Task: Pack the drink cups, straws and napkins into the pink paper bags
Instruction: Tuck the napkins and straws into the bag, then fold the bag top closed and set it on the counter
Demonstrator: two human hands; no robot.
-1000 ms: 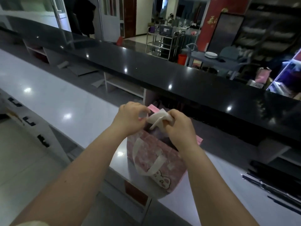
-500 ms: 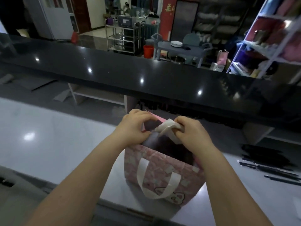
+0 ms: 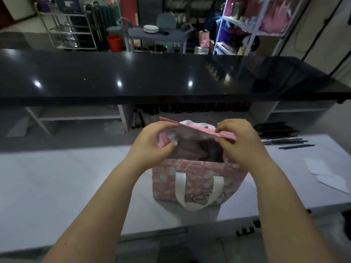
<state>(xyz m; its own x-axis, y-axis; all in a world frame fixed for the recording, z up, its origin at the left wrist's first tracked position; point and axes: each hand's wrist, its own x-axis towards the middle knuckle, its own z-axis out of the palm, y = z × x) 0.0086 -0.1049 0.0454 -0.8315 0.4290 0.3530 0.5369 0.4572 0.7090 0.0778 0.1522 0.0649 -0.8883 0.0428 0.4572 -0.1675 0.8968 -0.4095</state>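
A pink paper bag (image 3: pixel 197 179) with a white ribbon handle and a small bear print stands upright on the white counter (image 3: pixel 57 186) in front of me. My left hand (image 3: pixel 152 143) pinches the left end of the bag's far top edge. My right hand (image 3: pixel 239 141) pinches the right end of that same edge. The bag's mouth is held wide open; its inside is dark and blurred, so I cannot tell what is in it. A second white handle (image 3: pixel 190 122) shows behind the far edge.
Several black straws (image 3: pixel 284 144) lie on the counter to the right, and white napkins (image 3: pixel 326 173) lie nearer the right edge. A high black bar top (image 3: pixel 152 76) runs across behind the counter. Shelves and a cart stand beyond it.
My view has swung right and down. Both hands have spread apart along the bag's top edge, pulling the mouth wider. The white handle that my right hand held has dropped behind the edge.
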